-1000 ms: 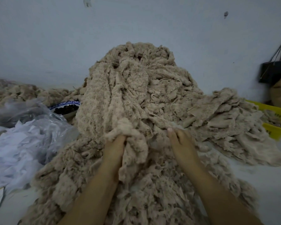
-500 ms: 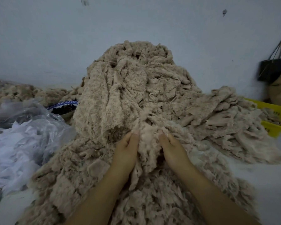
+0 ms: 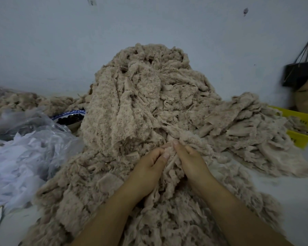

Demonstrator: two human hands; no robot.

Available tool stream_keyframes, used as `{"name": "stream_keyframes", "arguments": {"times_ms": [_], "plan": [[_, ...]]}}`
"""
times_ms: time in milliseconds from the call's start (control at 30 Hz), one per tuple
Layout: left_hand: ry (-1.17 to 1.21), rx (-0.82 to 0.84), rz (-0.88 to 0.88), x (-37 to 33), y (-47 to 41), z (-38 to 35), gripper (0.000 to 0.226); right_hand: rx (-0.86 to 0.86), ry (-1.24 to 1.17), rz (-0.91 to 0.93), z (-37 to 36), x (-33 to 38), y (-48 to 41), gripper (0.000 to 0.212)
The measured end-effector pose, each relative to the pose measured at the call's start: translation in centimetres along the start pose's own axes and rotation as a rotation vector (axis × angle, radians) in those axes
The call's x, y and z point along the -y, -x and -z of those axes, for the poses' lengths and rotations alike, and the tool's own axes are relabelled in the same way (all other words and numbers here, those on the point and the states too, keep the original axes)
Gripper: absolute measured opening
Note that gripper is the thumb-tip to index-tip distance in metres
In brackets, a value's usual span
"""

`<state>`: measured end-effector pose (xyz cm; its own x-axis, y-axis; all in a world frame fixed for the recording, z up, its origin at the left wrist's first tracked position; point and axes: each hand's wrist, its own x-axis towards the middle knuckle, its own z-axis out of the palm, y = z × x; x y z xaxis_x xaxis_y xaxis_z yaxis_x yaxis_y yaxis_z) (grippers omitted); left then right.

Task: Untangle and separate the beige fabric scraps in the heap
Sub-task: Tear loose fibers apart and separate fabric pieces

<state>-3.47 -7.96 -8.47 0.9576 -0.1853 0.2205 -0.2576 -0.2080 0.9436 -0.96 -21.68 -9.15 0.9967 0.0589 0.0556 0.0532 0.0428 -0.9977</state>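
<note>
Beige fabric scraps (image 3: 140, 103), heaped; left hand (image 3: 148, 167) and right hand (image 3: 191, 161), fingers curled, pinch one tangled strip (image 3: 171, 168) between them.

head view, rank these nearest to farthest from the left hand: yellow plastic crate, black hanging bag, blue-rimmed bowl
From the left hand:
1. Blue-rimmed bowl, back left, beside the heap of beige fabric scraps.
2. Yellow plastic crate, far right.
3. Black hanging bag, up behind the crate.
</note>
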Motion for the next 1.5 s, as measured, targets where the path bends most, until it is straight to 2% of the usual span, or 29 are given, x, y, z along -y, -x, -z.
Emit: {"name": "stream_keyframes", "arguments": {"times_ms": [167,267,367,433,467,533,633,700,733,767,867,1000,1067,1133,1167,1233,1267,1333,1433,1500], "plan": [[-0.094,0.063,-0.047,0.0,-0.2,0.3,0.040,-0.084,-0.133,-0.094,0.3,0.7,-0.1,0.041],[-0.070,0.100,-0.030,0.1,-0.3,0.5,0.037,-0.099,-0.181,-0.111,0.2,0.5,-0.2,0.041],[-0.001,0.170,0.018,0.0,-0.1,1.2,0.031,-0.024,-0.231,-0.116,0.5,0.1,-0.7,0.039],[0.026,0.197,0.038,-0.2,0.4,1.9,0.031,-0.061,-0.328,-0.154,1.7,0.3,-1.3,0.036],[0.057,0.163,0.054,-0.2,0.4,2.1,0.029,-0.118,-0.388,-0.171,2.4,0.6,-1.5,0.034],[0.143,-0.030,0.110,-0.2,0.2,2.5,0.029,-0.186,-0.343,-0.148,3.3,0.3,-1.7,0.041],[0.240,-0.253,0.135,-0.2,-0.3,2.6,0.038,-0.009,-0.087,-0.104,2.0,-0.8,-0.9,0.067],[0.237,-0.291,0.131,0.0,-0.4,2.3,0.040,0.115,-0.006,-0.103,0.4,-1.0,-0.2,0.081],[0.246,-0.297,0.124,0.1,-0.4,2.2,0.035,0.145,0.036,-0.080,0.0,-1.0,-0.1,0.081],[0.263,-0.296,0.117,0.2,-0.3,2.2,0.030,0.165,0.076,-0.049,-0.3,-1.1,-0.2,0.071],[0.322,-0.283,0.099,0.3,-0.3,2.4,0.026,0.141,0.209,0.037,-0.1,-1.2,-0.5,0.018],[0.372,-0.297,0.091,-0.4,-0.2,3.1,0.028,-0.013,0.230,0.090,0.7,-1.2,-1.1,0.023],[0.353,-0.310,0.080,-0.1,-0.3,3.1,0.027,-0.060,0.118,0.068,0.9,-0.9,-1.0,0.033],[0.297,-0.303,0.081,0.2,-0.3,2.7,0.025,0.041,0.012,0.037,0.9,-1.0,-0.8,0.050],[0.260,-0.288,0.081,0.1,-0.1,2.3,0.023,0.124,0.032,0.025,0.7,-1.3,-0.7,0.051],[0.252,-0.234,0.085,0.2,0.1,1.7,0.019,0.211,0.085,0.039,0.0,-1.4,-0.4,0.037],[0.268,-0.203,0.084,0.2,0.1,1.4,0.019,0.195,0.083,0.042,-0.2,-1.2,-0.2,0.033],[0.331,-0.170,0.095,-0.1,0.2,1.3,0.022,0.092,0.005,0.034,-0.1,-1.4,-0.7,0.041],[0.497,-0.138,0.162,-0.4,0.2,1.8,0.022,-0.014,-0.158,-0.004,0.5,-1.1,-1.2,0.021],[0.551,-0.122,0.217,-0.2,0.1,1.9,0.021,-0.024,-0.188,-0.022,0.7,-1.3,-1.2,0.022]]}}
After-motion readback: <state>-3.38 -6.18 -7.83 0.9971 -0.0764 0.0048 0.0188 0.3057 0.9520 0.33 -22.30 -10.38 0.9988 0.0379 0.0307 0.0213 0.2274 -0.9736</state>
